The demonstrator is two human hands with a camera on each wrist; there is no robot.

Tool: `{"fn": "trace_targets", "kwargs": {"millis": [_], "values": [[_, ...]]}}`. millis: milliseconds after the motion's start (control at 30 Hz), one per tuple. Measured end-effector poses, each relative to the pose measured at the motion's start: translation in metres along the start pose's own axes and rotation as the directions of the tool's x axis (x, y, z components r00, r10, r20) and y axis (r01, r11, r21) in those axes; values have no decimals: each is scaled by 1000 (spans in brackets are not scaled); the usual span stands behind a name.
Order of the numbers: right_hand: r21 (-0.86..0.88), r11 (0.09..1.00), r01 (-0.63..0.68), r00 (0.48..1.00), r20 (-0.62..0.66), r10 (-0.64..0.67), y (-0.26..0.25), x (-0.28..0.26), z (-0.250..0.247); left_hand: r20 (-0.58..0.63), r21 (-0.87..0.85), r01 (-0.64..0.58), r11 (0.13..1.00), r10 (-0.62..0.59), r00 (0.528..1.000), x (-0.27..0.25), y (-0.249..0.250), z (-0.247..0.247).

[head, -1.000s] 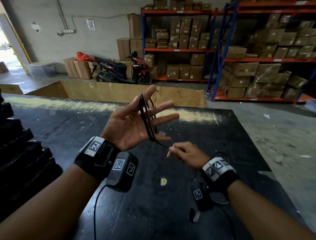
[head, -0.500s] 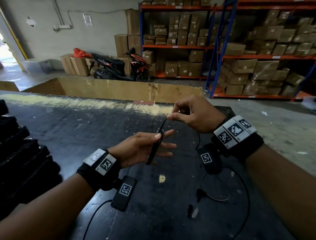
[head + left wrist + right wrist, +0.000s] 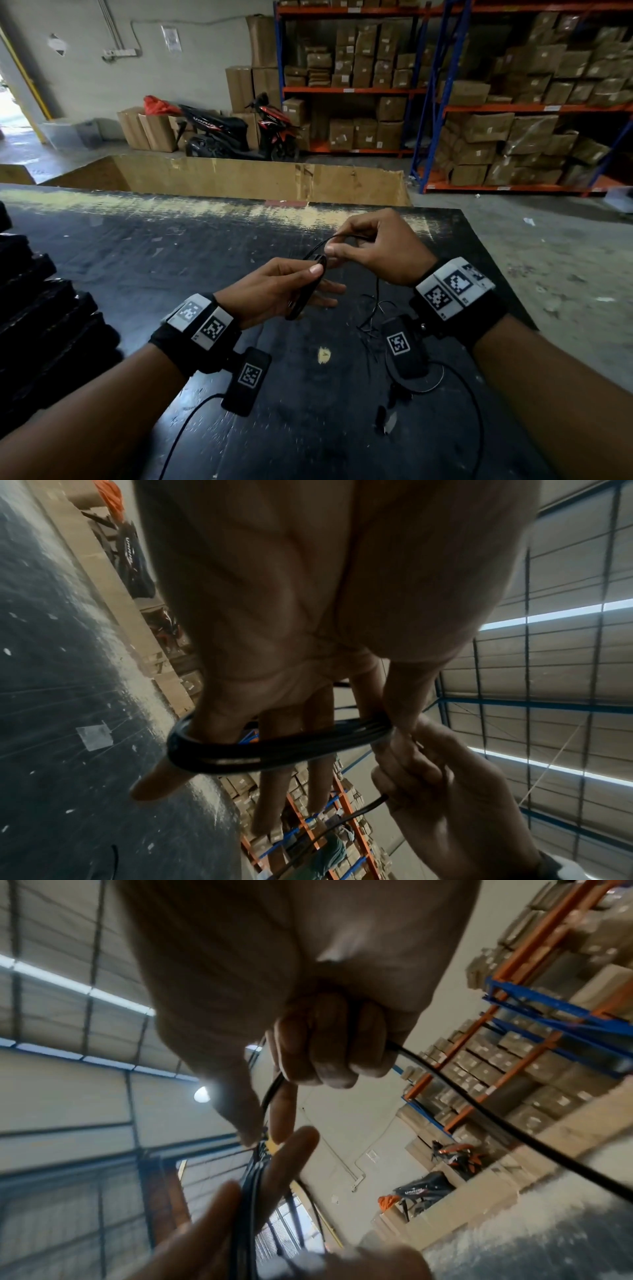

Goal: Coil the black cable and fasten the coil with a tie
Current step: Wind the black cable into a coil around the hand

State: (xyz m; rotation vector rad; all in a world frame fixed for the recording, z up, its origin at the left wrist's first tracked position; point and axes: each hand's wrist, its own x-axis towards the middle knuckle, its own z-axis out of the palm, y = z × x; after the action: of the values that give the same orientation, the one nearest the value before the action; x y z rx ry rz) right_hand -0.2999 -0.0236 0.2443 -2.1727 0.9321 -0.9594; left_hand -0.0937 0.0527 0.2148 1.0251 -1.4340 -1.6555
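Head view: the left hand (image 3: 274, 291), fingers nearly straight, carries the black cable (image 3: 305, 294) as a coil looped round its fingers and held by the thumb above the black counter (image 3: 137, 260), while the right hand's (image 3: 373, 250) grip is closed on the free strand close by the coil. Coiling appears to be well along but unfinished; slack trails to the counter. Judged next: lay another turn over the left fingers, keeping tension so loops stay stacked; no tie is identifiable.
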Motion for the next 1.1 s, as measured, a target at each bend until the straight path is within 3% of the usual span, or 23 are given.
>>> {"fn": "trace_targets", "kwargs": {"millis": [100,200,433,600,700,900,1100], "values": [[69,995,-72,997,-18,74,4,4,-12,7,18,15,1000,-15,1000,-1,-3,4],[24,994,-105,993,-55,107,7,4,-16,-37,37,2,999,-1,999,0,-6,6],[-51,999,10,999,-45,-12,-7,-6,-6,-137,40,-26,999,31,990,10,-6,5],[-33,999,25,998,-54,-27,-8,-12,-1,-167,-121,-82,989,61,984,18,0,-8],[116,993,20,1000,12,-22,-9,-25,15,-143,-206,-152,967,124,982,22,6,-9],[392,912,-126,989,127,81,6,-42,40,-91,-377,-203,904,181,979,29,13,-6],[423,885,-197,955,286,76,42,-49,61,-106,-438,-297,849,279,954,25,33,-22]]}}
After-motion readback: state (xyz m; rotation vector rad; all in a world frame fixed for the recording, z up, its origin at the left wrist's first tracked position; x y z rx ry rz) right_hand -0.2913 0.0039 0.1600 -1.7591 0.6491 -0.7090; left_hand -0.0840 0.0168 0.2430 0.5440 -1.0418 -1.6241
